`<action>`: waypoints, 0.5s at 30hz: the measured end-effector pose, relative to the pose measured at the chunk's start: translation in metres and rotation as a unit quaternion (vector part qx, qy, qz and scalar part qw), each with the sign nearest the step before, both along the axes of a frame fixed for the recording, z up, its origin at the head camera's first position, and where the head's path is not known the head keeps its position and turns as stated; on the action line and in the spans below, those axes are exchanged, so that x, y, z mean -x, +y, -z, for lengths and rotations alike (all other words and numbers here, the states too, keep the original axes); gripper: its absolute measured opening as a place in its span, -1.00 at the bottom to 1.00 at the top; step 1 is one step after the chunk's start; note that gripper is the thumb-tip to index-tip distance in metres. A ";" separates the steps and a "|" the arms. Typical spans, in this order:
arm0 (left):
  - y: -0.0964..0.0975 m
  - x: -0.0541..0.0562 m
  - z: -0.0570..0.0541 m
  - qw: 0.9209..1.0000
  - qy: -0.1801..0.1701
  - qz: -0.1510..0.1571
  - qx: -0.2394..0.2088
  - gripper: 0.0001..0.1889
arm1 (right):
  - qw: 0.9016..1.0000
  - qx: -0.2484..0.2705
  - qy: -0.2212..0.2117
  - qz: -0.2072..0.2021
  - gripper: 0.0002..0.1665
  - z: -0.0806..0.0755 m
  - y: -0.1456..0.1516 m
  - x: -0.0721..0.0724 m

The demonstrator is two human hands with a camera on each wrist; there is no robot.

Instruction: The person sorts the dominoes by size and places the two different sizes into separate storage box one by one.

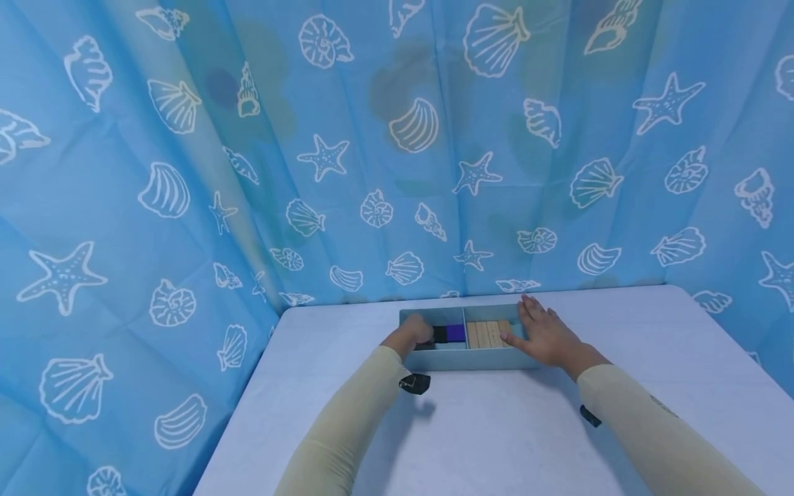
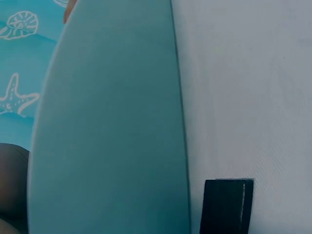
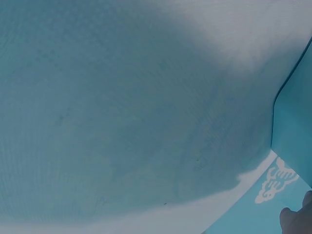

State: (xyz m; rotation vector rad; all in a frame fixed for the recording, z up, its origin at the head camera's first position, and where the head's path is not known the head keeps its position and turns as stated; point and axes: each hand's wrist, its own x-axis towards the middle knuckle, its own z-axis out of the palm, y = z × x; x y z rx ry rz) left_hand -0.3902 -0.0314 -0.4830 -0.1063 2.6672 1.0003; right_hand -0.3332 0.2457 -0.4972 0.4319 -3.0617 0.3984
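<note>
A grey-blue divided box (image 1: 471, 359) stands near the far edge of the table, its long front wall (image 2: 112, 122) filling much of the left wrist view. My left hand (image 1: 417, 331) reaches down into the left compartment with bent fingers. Their tips are hidden, so whether they hold anything is unclear. Beside that hand lie a black piece (image 1: 440, 335) and a purple piece (image 1: 455, 333). Several light wooden blocks (image 1: 486, 335) stand side by side in the right compartment. My right hand (image 1: 546, 335) rests over the box's right end with fingers extended, the thumb near the blocks.
The white table (image 1: 490, 434) runs up to a blue curtain (image 1: 372, 165) with white shell prints behind and at the sides. A divider (image 1: 464, 329) splits the box in two. Black straps (image 1: 415, 383) are worn at both wrists.
</note>
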 end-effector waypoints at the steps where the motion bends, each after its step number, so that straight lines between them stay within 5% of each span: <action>1: 0.000 -0.001 -0.001 1.000 0.001 0.004 0.008 -0.67 | 1.000 -0.003 -0.001 0.001 0.19 0.001 0.000 0.001; 7: 0.000 -0.005 -0.009 0.999 0.010 0.020 0.034 -0.63 | 1.000 -0.015 -0.006 0.002 0.20 0.002 0.001 0.003; 15: -0.002 -0.006 -0.025 1.000 -0.010 -0.004 -0.027 -0.57 | 1.000 -0.017 0.002 -0.001 0.18 -0.001 0.000 0.002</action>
